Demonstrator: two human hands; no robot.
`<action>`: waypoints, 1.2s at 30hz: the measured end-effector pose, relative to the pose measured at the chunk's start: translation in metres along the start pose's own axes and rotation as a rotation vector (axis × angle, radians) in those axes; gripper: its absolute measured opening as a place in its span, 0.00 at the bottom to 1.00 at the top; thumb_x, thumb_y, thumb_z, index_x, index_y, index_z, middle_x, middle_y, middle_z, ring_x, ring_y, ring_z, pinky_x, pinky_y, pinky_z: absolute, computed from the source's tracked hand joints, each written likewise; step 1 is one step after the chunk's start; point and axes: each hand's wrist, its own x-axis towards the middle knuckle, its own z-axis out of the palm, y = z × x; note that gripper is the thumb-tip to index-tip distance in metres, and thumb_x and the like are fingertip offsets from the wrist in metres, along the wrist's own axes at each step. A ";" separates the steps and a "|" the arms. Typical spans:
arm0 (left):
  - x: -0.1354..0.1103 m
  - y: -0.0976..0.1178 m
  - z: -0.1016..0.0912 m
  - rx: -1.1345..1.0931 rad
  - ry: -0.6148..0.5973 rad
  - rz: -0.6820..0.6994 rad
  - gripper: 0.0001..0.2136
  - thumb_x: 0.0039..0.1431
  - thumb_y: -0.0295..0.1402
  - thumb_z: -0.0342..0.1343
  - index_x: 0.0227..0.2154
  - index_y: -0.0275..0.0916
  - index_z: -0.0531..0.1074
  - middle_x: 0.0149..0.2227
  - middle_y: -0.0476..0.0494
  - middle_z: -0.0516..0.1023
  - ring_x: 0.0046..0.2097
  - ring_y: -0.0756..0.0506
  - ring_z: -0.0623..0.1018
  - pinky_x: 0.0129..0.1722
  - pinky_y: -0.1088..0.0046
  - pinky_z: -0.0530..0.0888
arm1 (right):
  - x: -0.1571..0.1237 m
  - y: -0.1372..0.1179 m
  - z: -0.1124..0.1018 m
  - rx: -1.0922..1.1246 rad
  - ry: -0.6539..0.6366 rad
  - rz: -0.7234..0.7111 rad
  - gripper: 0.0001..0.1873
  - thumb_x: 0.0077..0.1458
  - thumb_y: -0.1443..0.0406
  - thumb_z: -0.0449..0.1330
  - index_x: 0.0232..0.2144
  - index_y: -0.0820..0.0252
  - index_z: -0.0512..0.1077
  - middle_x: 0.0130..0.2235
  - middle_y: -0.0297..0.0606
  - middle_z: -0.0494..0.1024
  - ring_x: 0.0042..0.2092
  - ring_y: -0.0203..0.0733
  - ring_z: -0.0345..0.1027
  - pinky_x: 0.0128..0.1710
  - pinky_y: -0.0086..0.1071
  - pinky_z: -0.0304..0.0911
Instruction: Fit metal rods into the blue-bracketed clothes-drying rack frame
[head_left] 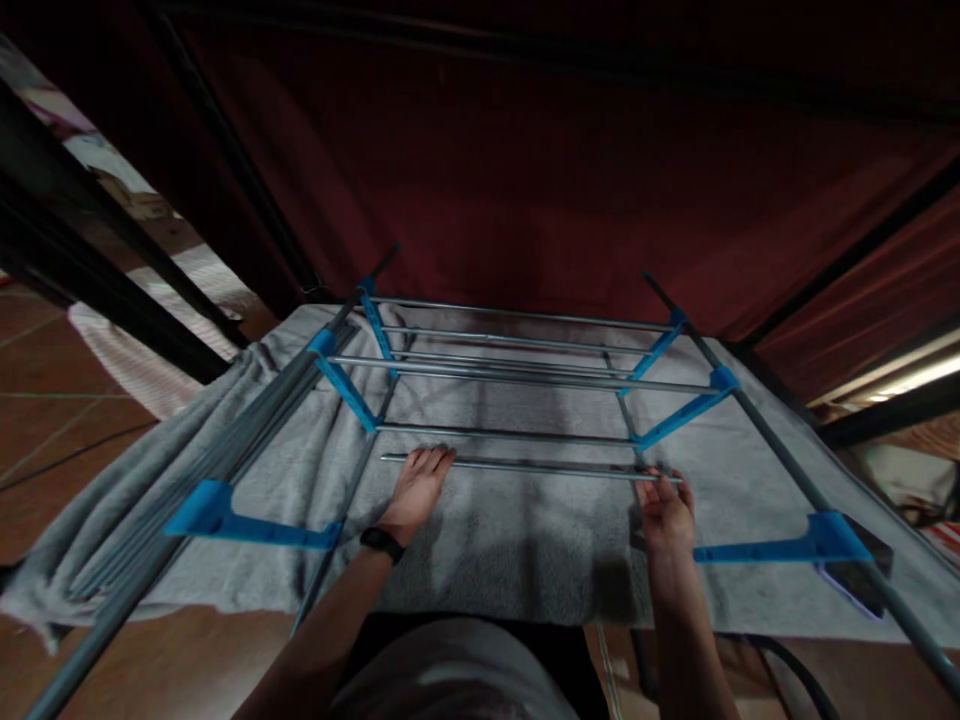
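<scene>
My left hand (420, 485) wears a dark wristband and has its fingers closed over a thin grey metal tube (540, 468) near its left end. At the tube's right end, my right hand (666, 508) pinches it between thumb and fingers. The tube lies crosswise inside a rack frame of grey tubes (517, 438) joined by blue plastic brackets (349, 395). Two nearer blue brackets, one at left (247, 520) and one at right (780, 552), sit on the long side tubes with no crossbar visible between them.
A grey fleecy blanket (517, 560) covers the surface under the rack. Several loose tubes (202, 465) lie bundled along the left side. A dark phone-like object (855, 590) rests at the right, partly behind a bracket. Dark red fabric (525, 180) hangs behind.
</scene>
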 end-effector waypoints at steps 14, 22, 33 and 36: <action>0.002 0.001 0.000 -0.054 -0.034 0.012 0.26 0.61 0.17 0.46 0.59 0.37 0.73 0.52 0.35 0.78 0.56 0.38 0.74 0.60 0.56 0.67 | -0.005 0.005 0.002 -0.114 -0.045 0.005 0.22 0.44 0.72 0.68 0.42 0.52 0.70 0.36 0.31 0.83 0.38 0.36 0.80 0.41 0.33 0.78; 0.005 -0.001 0.001 -0.105 -0.057 0.011 0.27 0.58 0.15 0.46 0.59 0.36 0.73 0.53 0.35 0.78 0.57 0.39 0.74 0.61 0.57 0.67 | -0.009 0.014 0.005 -0.148 -0.039 -0.025 0.24 0.44 0.68 0.71 0.43 0.52 0.69 0.37 0.30 0.83 0.38 0.37 0.81 0.41 0.32 0.78; 0.014 -0.010 -0.009 -0.143 0.036 -0.021 0.27 0.58 0.17 0.47 0.58 0.39 0.75 0.53 0.35 0.78 0.57 0.37 0.74 0.60 0.54 0.67 | -0.013 0.021 0.013 -0.155 -0.040 -0.022 0.20 0.45 0.67 0.71 0.41 0.53 0.70 0.37 0.30 0.83 0.37 0.35 0.80 0.40 0.31 0.78; 0.015 -0.012 -0.009 -0.150 0.027 -0.014 0.27 0.58 0.17 0.46 0.57 0.40 0.76 0.53 0.36 0.79 0.55 0.37 0.75 0.59 0.54 0.69 | -0.013 0.022 0.015 -0.145 -0.028 -0.008 0.20 0.45 0.67 0.70 0.40 0.53 0.69 0.36 0.29 0.83 0.35 0.35 0.80 0.39 0.31 0.78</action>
